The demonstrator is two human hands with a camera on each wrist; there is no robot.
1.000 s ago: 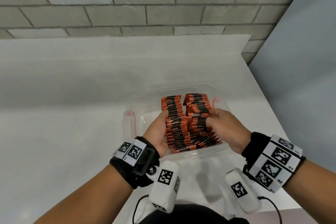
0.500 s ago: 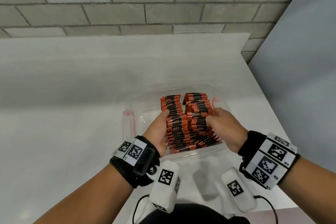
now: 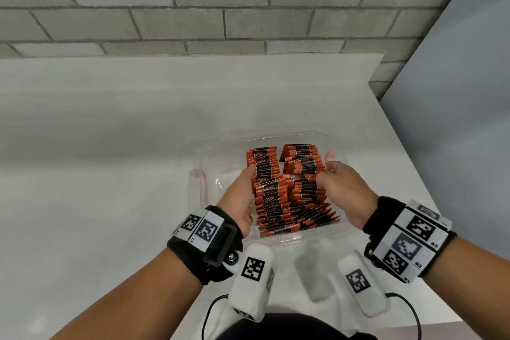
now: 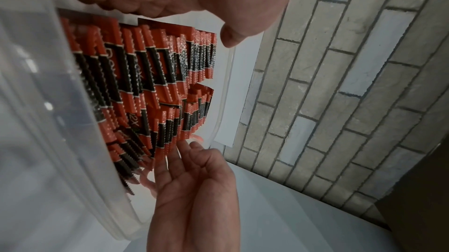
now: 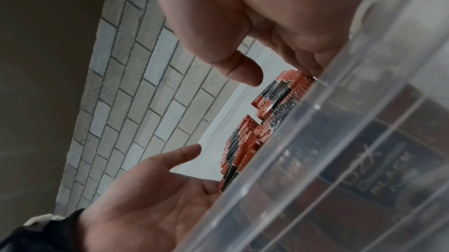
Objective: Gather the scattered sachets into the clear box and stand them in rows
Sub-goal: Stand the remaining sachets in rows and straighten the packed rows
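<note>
Sachets (image 3: 287,190) fill two rows inside the clear box (image 3: 198,182) on the white table (image 3: 110,174); near ones lean flat, so tidying seems left. Left hand (image 3: 242,199) and right hand (image 3: 345,190) press the sides, fingers straight. Left wrist view confirms flat fingers (image 4: 184,152). Right wrist view: box wall hides most.

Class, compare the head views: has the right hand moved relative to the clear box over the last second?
Barely. The right hand stays pressed against the right row of sachets inside the clear box, with no clear shift in any direction.
</note>
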